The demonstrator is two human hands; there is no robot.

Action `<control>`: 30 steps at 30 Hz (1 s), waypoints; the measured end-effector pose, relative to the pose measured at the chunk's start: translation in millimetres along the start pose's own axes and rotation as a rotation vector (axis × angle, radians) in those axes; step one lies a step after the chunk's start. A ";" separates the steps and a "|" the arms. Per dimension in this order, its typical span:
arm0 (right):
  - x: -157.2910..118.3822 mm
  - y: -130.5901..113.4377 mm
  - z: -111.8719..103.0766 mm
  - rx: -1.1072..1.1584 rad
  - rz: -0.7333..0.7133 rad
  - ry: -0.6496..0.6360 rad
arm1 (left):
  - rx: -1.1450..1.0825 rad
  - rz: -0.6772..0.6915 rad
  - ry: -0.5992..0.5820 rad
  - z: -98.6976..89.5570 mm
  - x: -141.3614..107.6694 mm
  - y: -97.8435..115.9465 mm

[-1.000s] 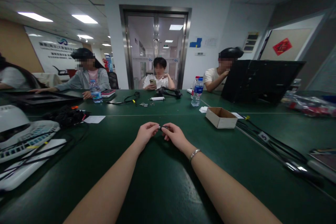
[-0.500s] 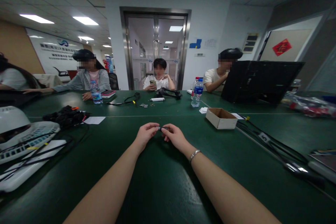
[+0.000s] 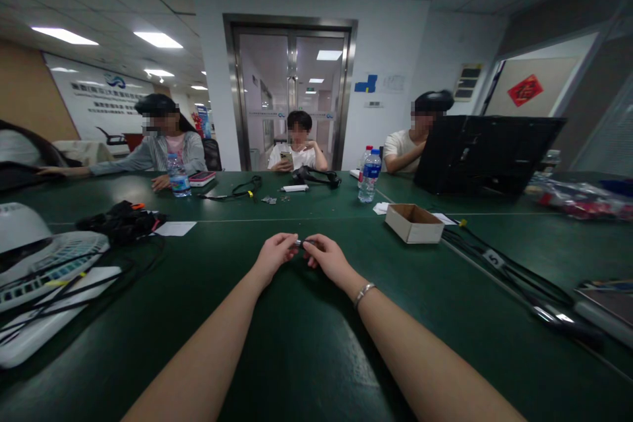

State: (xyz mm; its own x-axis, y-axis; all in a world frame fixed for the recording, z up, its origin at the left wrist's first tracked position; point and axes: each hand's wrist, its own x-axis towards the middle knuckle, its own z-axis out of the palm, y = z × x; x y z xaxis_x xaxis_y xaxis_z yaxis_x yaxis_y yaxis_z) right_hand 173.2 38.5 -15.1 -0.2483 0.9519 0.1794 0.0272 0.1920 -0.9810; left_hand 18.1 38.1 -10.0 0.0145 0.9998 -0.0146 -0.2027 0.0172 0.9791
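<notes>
Both hands meet at the middle, over the green table (image 3: 297, 343). Between their fingertips is a small object (image 3: 299, 243), silvery at its left end and dark at its right; it is too small to make out further. My left hand (image 3: 277, 254) pinches the silvery end between thumb and fingers. Thumb and forefinger of my right hand (image 3: 326, 257) close on the dark end, and its other fingers curl below. A silver bracelet (image 3: 363, 295) circles my right wrist. To the right of my hands stands a small open cardboard box (image 3: 414, 224).
A white fan (image 3: 59, 257), a white power bank-like slab (image 3: 64, 316) and black cables lie at left. Bottles (image 3: 369, 178) and a black monitor (image 3: 487, 155) stand farther back. More cables (image 3: 499, 264) run along the right. Several people sit across the table.
The view has shifted slightly. More of the silvery end shows between my fingertips, while both hands keep nearly the same place and hold.
</notes>
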 end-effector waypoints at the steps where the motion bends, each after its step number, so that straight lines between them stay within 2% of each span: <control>1: -0.1 -0.2 -0.1 -0.002 -0.002 0.000 | 0.014 0.004 -0.004 -0.1 0.6 -0.9; 14: -0.6 -1.0 -0.5 -0.030 -0.010 -0.009 | 0.053 0.073 -0.044 -2.5 -1.7 -1.4; 20: -0.2 -0.2 -0.6 -0.015 -0.004 -0.002 | -0.016 0.087 -0.056 -2.3 -6.2 2.2; 27: -0.4 -0.8 -0.5 -0.013 -0.018 -0.008 | 0.098 0.127 -0.059 -2.6 -2.4 -1.9; 30: -0.5 -0.8 -0.7 -0.009 -0.028 -0.016 | 0.193 0.160 -0.022 -2.7 0.7 -5.0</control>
State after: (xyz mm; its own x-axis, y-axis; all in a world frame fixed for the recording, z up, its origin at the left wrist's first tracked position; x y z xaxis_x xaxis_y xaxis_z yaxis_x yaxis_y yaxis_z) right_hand 173.9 38.1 -14.4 -0.2643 0.9423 0.2054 0.0287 0.2205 -0.9750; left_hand 16.5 38.7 -15.5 0.0186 0.9891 0.1463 -0.0136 -0.1461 0.9892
